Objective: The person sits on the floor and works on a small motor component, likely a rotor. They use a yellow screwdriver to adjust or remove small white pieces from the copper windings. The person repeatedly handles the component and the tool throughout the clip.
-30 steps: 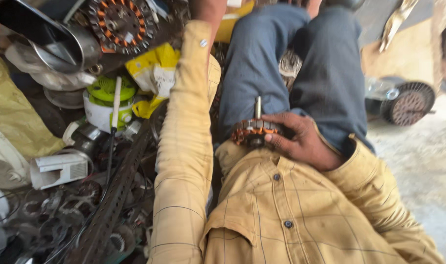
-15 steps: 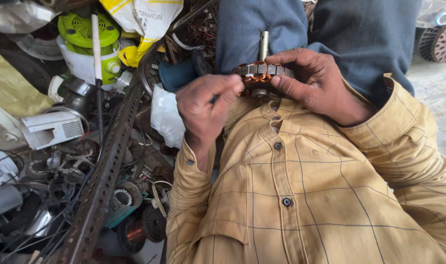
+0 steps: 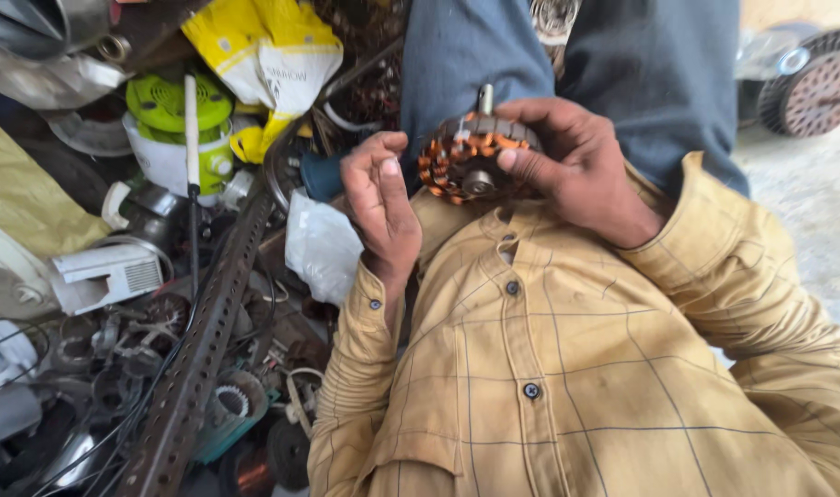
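One motor armature (image 3: 471, 156), copper windings, one steel shaft pointing up. Right hand (image 3: 572, 166) clamped around armature's right side. Left hand (image 3: 383, 207) just left of armature, fingers curled, holding nothing, fingertips beside the windings. One perforated steel angle bar (image 3: 204, 340) lower left of armature, among scrap.
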